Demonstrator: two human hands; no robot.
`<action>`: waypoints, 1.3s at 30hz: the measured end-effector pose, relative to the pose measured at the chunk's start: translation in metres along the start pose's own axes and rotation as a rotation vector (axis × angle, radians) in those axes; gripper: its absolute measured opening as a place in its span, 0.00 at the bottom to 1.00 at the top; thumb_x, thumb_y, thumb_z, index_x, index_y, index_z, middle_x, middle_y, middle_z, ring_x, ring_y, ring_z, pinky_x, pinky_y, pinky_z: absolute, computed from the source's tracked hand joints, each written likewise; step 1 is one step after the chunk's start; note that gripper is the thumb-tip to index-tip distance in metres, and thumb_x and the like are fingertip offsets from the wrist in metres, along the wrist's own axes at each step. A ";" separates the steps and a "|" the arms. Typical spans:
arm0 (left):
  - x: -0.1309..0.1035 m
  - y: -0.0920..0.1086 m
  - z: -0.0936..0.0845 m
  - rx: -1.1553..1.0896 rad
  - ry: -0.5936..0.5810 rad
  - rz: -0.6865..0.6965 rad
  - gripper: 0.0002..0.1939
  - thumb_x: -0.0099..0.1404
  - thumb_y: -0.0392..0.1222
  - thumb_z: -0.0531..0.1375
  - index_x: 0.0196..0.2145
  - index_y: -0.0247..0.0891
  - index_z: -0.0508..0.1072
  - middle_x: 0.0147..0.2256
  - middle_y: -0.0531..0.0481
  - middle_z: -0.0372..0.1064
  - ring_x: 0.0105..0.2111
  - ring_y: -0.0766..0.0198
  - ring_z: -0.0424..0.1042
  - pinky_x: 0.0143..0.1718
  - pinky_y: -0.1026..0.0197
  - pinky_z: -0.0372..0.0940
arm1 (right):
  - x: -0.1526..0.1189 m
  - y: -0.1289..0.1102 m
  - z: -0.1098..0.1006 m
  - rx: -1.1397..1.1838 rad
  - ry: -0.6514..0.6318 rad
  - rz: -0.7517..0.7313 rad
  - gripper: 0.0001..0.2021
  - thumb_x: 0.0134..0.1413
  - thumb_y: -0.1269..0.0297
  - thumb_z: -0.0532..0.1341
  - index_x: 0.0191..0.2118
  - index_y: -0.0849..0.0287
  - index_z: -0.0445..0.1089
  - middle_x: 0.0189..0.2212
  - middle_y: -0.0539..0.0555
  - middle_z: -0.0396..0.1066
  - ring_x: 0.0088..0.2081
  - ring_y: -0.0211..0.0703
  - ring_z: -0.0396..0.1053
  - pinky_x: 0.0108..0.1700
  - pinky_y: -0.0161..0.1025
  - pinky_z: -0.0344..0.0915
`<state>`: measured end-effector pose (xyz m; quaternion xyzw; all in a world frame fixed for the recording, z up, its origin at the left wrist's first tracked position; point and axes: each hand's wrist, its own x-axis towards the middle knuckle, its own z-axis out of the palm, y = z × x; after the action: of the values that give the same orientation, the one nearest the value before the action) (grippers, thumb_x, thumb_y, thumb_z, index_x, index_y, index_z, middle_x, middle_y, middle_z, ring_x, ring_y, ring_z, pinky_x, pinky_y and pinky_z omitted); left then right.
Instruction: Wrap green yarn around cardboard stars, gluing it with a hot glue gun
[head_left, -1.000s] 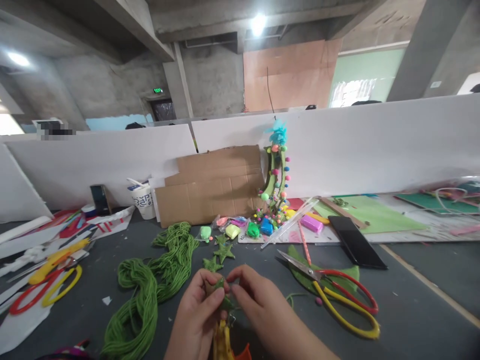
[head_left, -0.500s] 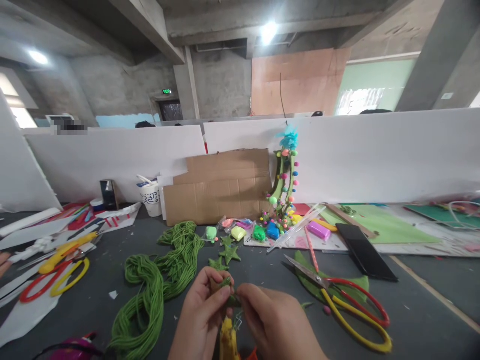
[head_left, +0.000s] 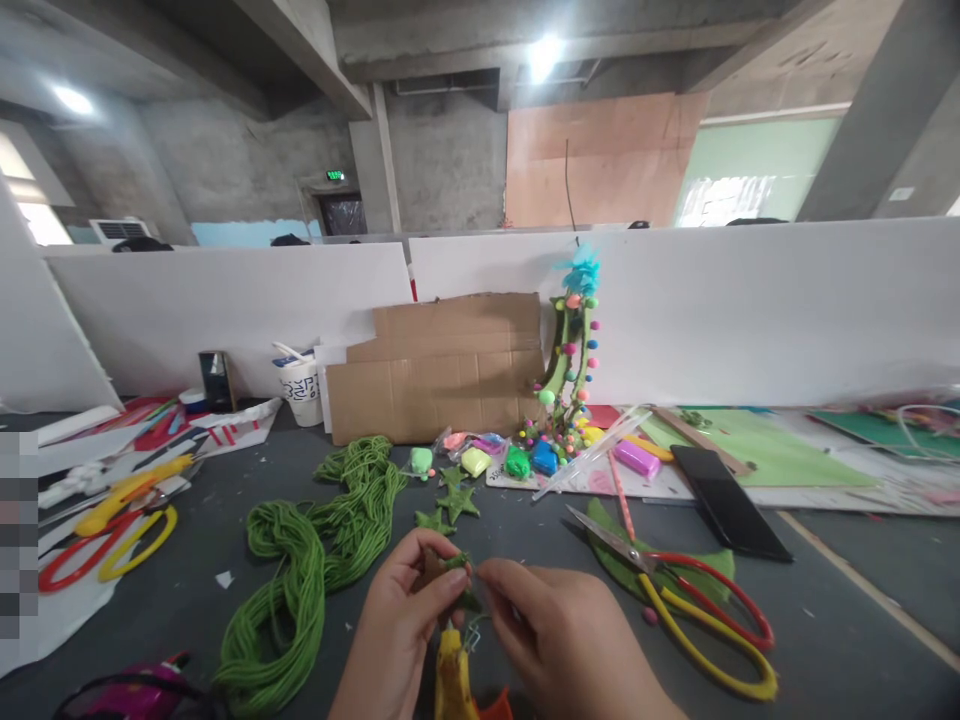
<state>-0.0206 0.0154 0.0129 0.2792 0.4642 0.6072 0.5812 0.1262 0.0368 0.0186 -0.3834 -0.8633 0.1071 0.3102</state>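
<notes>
Near the bottom centre, my left hand (head_left: 412, 610) pinches a small green star-shaped piece (head_left: 454, 566) between thumb and fingers. Just to its right is my right hand (head_left: 551, 625), its thumb and forefinger pressed together beside the piece; what they hold is too small to make out. Below the hands a yellow glue gun (head_left: 453, 675) with an orange trigger stands nozzle up. Green felt stars (head_left: 456, 500) lie beyond my hands. A skein of green yarn (head_left: 289, 600) is on the left, and red and yellow scissors (head_left: 649, 572) rest on green felt at right.
A decorated crescent with pompoms (head_left: 562, 370) stands before white panels. Behind the stars is cardboard (head_left: 435, 390). A black phone (head_left: 727, 500) lies at right. More scissors (head_left: 127, 530), paper and a paper cup (head_left: 301, 393) are on the left.
The thumb and forefinger of my right hand have moved slightly up beside the piece. My left hand keeps its grip. The view has shifted slightly.
</notes>
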 end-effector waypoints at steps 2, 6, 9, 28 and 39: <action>0.000 0.000 0.000 0.031 -0.003 0.015 0.11 0.46 0.36 0.68 0.26 0.38 0.70 0.21 0.57 0.64 0.23 0.69 0.61 0.24 0.67 0.61 | -0.001 0.001 0.000 -0.032 -0.007 -0.017 0.14 0.58 0.69 0.48 0.28 0.58 0.68 0.18 0.50 0.69 0.18 0.37 0.65 0.21 0.35 0.46; -0.001 -0.001 0.000 0.127 0.017 0.062 0.09 0.48 0.36 0.67 0.26 0.38 0.70 0.20 0.57 0.62 0.22 0.69 0.60 0.23 0.68 0.60 | -0.001 0.001 -0.004 -0.110 -0.057 -0.044 0.13 0.58 0.70 0.50 0.26 0.58 0.67 0.18 0.49 0.69 0.18 0.37 0.65 0.22 0.35 0.45; 0.000 -0.002 0.000 0.248 0.029 0.108 0.08 0.47 0.38 0.67 0.25 0.38 0.71 0.19 0.58 0.61 0.20 0.69 0.60 0.22 0.68 0.58 | -0.001 0.002 -0.007 -0.159 -0.102 -0.067 0.10 0.55 0.72 0.52 0.26 0.58 0.67 0.18 0.49 0.69 0.19 0.37 0.65 0.22 0.36 0.43; 0.004 -0.005 -0.001 0.551 -0.345 0.048 0.05 0.45 0.36 0.64 0.22 0.37 0.70 0.21 0.56 0.60 0.23 0.67 0.56 0.24 0.65 0.51 | 0.009 0.012 -0.044 0.279 -0.450 0.167 0.04 0.45 0.71 0.56 0.24 0.58 0.66 0.17 0.42 0.58 0.20 0.30 0.53 0.21 0.29 0.44; -0.002 -0.008 0.000 0.482 -0.541 0.000 0.05 0.47 0.33 0.63 0.22 0.37 0.70 0.24 0.55 0.62 0.26 0.66 0.59 0.28 0.64 0.53 | 0.009 0.021 -0.045 0.588 -0.542 0.267 0.05 0.42 0.73 0.56 0.26 0.60 0.69 0.18 0.42 0.58 0.22 0.30 0.52 0.21 0.27 0.48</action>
<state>-0.0172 0.0130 0.0063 0.5588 0.4234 0.3843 0.6006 0.1619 0.0551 0.0488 -0.3451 -0.7891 0.4851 0.1515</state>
